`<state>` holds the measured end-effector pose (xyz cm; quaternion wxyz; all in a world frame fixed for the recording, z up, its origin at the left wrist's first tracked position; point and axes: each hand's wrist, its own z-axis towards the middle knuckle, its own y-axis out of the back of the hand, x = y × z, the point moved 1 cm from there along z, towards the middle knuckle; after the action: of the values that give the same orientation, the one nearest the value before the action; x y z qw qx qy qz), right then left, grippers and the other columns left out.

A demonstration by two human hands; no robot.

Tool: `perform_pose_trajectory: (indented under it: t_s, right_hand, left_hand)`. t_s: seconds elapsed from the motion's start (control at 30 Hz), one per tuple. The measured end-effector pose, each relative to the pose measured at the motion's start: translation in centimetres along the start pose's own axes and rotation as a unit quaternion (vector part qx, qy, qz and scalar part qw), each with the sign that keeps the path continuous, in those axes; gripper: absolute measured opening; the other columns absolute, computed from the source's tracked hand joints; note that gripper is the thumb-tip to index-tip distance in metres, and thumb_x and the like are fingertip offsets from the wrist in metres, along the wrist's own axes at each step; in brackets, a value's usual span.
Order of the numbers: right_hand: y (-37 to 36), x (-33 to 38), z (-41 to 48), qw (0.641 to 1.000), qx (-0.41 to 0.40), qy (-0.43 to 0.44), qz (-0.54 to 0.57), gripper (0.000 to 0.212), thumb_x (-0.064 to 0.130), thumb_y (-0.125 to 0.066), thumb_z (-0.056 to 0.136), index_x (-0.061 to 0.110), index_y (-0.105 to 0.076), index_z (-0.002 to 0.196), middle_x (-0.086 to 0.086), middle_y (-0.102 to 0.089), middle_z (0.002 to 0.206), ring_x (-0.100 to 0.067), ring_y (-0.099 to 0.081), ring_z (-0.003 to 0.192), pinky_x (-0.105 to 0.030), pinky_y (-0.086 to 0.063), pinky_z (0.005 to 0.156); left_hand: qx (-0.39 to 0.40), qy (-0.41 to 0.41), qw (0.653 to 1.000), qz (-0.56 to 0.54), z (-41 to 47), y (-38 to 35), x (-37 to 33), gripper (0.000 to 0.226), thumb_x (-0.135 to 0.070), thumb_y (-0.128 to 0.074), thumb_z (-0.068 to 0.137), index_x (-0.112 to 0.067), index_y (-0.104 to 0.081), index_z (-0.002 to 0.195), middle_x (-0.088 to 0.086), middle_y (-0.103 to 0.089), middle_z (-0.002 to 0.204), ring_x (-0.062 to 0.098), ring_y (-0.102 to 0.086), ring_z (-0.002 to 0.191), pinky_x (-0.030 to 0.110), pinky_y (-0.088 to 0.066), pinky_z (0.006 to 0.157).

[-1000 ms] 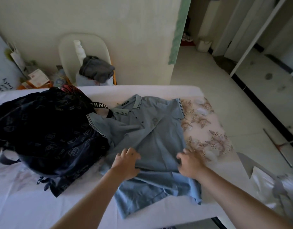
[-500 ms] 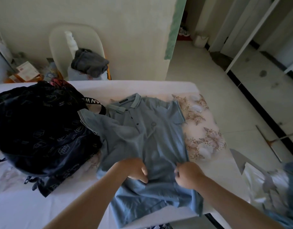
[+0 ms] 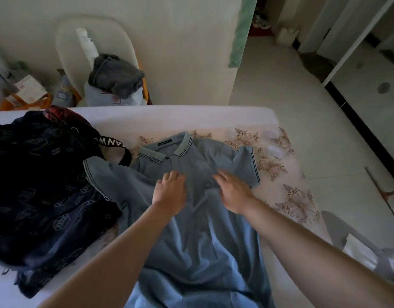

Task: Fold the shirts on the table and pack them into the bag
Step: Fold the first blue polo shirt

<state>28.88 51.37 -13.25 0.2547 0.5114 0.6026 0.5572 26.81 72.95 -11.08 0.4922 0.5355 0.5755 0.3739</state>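
A light blue polo shirt (image 3: 198, 245) with a striped collar lies face up on the table (image 3: 169, 116), its collar toward the far edge. My left hand (image 3: 169, 192) rests flat on the shirt's chest, fingers straight. My right hand (image 3: 232, 192) lies flat on the chest just to the right, fingers pointing toward the collar. The dark patterned bag (image 3: 40, 185) sits on the table's left side, and the shirt's left sleeve overlaps it. The shirt's hem runs out of view at the bottom edge.
A floral cloth (image 3: 287, 192) covers the table's right part. Behind the table stands a white chair (image 3: 71, 54) with a grey garment (image 3: 116, 74) piled on it. Papers and boxes (image 3: 29, 90) lie at the far left. White cloth (image 3: 365, 256) lies off the table's right corner.
Both hands have slid up from the shirt's lower middle to its chest, and their fingers have gone from curled on the fabric to flat. The shirt now lies smoother and longer.
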Motion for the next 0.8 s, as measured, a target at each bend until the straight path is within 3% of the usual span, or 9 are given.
perform_pose_trajectory:
  t_s: [0.13,0.23,0.33,0.43,0.53,0.6,0.67,0.73,0.8]
  right_hand:
    - [-0.5,-1.2,4.0,0.996,0.069,0.024,-0.052,0.068,0.042,-0.034,0.104,0.02,-0.001,0.16,-0.005,-0.001,0.167,-0.021,-0.002,0.154,-0.042,-0.011,0.124]
    - [-0.9,-4.2,4.5,0.994,0.084,-0.026,-0.072,0.07,0.058,-0.022,0.102,0.026,0.003,0.159,-0.001,0.008,0.167,-0.019,0.002,0.154,-0.045,-0.01,0.124]
    - [-0.6,-8.1,3.8,0.987,0.059,-0.117,-0.098,0.07,0.061,-0.017,0.1,0.026,-0.002,0.159,0.0,0.005,0.167,-0.021,-0.003,0.153,-0.049,-0.017,0.122]
    - [0.7,-10.4,3.3,0.966,0.017,-0.204,-0.158,0.061,0.053,-0.022,0.098,0.019,-0.036,0.147,-0.012,-0.032,0.157,-0.03,-0.036,0.141,-0.054,-0.03,0.112]
    - [2.2,-10.3,4.5,0.962,-0.07,-0.179,-0.192,0.054,0.04,-0.026,0.091,0.008,-0.064,0.111,-0.017,-0.062,0.114,-0.036,-0.057,0.105,-0.05,-0.044,0.093]
    - [2.6,-9.6,6.0,0.971,-0.123,-0.122,-0.165,0.038,0.033,-0.042,0.091,0.008,-0.064,0.112,-0.016,-0.06,0.112,-0.036,-0.056,0.103,-0.048,-0.046,0.088]
    - [2.6,-8.1,7.6,0.981,-0.147,-0.075,-0.105,0.038,0.03,-0.052,0.091,0.012,-0.059,0.124,-0.014,-0.055,0.123,-0.035,-0.054,0.111,-0.046,-0.047,0.092]
    - [1.9,-6.7,9.0,0.992,-0.102,-0.054,-0.05,0.051,0.035,-0.049,0.094,0.016,-0.046,0.141,-0.016,-0.044,0.142,-0.036,-0.046,0.129,-0.047,-0.042,0.103]
    - [0.8,-6.3,10.2,0.997,-0.011,-0.061,-0.04,0.064,0.047,-0.038,0.1,0.024,-0.018,0.156,-0.014,-0.017,0.162,-0.033,-0.02,0.148,-0.05,-0.027,0.117]
  left_hand:
    - [0.094,0.061,0.99,0.081,2.7,-1.5,1.4,0.067,-0.056,-0.032,0.098,-0.021,-0.017,0.154,0.01,-0.016,0.159,0.031,-0.017,0.145,0.048,-0.022,0.116]
    - [0.157,0.033,0.985,0.059,5.1,-2.8,1.3,0.078,-0.068,-0.026,0.095,-0.033,0.007,0.156,0.008,0.015,0.164,0.03,0.009,0.151,0.052,0.0,0.12]
    - [0.157,-0.041,0.986,0.036,7.7,-3.1,-0.4,0.075,-0.067,-0.025,0.097,-0.037,0.013,0.155,0.002,0.021,0.163,0.023,0.017,0.15,0.049,0.007,0.121]
    - [0.147,-0.109,0.983,-0.019,9.3,-2.8,-3.0,0.07,-0.057,-0.029,0.101,-0.033,0.006,0.157,-0.003,0.013,0.165,0.018,0.011,0.151,0.041,0.002,0.123]
    - [0.078,-0.108,0.991,-0.008,10.0,-2.7,-4.4,0.059,-0.047,-0.027,0.104,-0.027,-0.01,0.157,-0.002,-0.001,0.165,0.02,0.002,0.151,0.044,-0.004,0.123]
    - [0.021,-0.067,0.997,0.016,10.5,-2.3,-3.8,0.058,-0.044,-0.028,0.104,-0.024,-0.015,0.156,0.001,-0.008,0.164,0.023,-0.002,0.151,0.048,-0.008,0.122]
    - [-0.001,-0.02,1.0,0.016,11.0,-1.9,-2.1,0.065,-0.049,-0.034,0.101,-0.022,-0.012,0.156,0.003,-0.009,0.164,0.025,-0.005,0.151,0.05,-0.015,0.12]
    - [0.033,0.035,0.999,0.022,11.3,-1.5,0.1,0.082,-0.062,-0.04,0.094,-0.024,-0.002,0.157,0.004,-0.005,0.165,0.03,-0.008,0.15,0.052,-0.025,0.116]
    - [0.092,0.119,0.988,0.042,11.2,-1.2,2.3,0.093,-0.075,-0.036,0.086,-0.029,0.004,0.156,0.005,0.002,0.165,0.039,-0.009,0.148,0.057,-0.032,0.108]
